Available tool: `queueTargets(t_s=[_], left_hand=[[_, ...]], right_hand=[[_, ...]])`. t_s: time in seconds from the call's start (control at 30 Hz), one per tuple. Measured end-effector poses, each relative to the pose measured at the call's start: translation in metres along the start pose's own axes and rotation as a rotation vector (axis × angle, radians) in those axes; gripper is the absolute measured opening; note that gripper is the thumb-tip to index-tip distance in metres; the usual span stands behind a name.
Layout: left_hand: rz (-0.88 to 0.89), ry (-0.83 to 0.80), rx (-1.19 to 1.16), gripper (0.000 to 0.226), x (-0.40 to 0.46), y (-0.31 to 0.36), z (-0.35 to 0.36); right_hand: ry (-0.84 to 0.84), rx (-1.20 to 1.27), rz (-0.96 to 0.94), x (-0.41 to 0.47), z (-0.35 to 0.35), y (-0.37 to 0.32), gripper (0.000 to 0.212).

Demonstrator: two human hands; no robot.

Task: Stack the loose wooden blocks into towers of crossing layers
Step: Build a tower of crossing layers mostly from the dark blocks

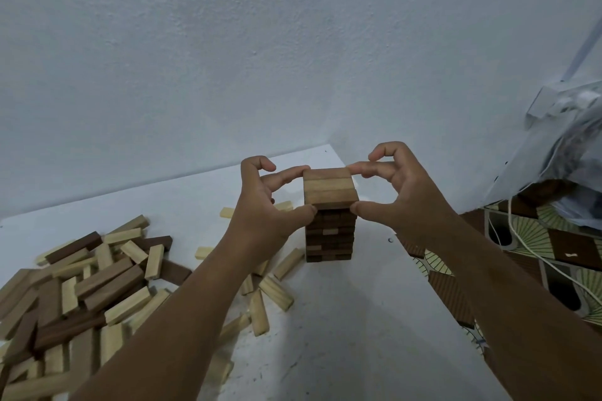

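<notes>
1. Pale blue plastered wall behind, white counter below, and near its far right corner stands a tall tower of dark and light wooden blocks, crossing layers visible down its side.
2. Both hands are up at the tower's top layer of three tan blocks, whose long axes run left to right between the hands.
3. Left hand pinches the left ends: thumb at the near corner, a finger at the far one.
4. Right hand mirrors it on the right ends, so neither is nearer.
5. Looks like squaring up that layer; the next one should lie across it, running front to back.
6. Supply sits well left: a big heap of loose light and dark wooden blocks toward the counter's near left edge, closer to the left hand.
</notes>
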State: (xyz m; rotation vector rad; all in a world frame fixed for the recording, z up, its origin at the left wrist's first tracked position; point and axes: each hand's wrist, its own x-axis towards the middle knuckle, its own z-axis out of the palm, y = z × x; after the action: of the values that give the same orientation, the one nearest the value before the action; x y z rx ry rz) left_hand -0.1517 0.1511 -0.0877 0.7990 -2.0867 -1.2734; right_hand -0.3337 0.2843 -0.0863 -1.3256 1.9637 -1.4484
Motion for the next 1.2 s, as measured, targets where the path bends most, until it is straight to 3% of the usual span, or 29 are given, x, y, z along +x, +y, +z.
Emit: queueTargets(t_s=[0.53,0.87,1.03,1.2], left_hand=[[-0.019,-0.021,-0.019,0.064,0.000,-0.006,0.003],[-0.038,-0.024,-0.053,0.083,-0.010,-0.013,-0.002],[0.022,0.107,-0.010,0.068,-0.043,-0.005,-0.025],[0.053,0.186,0.027,0.048,-0.093,0.004,-0.059]], right_hand=[[-0.024,-0.048,-0.007,0.001,0.002,0.012,0.066],[-0.005,-0.062,-0.041,-0.005,0.002,0.007,0.078],[0.143,-0.117,-0.216,-0.021,0.023,-0.029,0.056],[0.088,-0.127,-0.341,-0.040,0.075,-0.073,0.044]])
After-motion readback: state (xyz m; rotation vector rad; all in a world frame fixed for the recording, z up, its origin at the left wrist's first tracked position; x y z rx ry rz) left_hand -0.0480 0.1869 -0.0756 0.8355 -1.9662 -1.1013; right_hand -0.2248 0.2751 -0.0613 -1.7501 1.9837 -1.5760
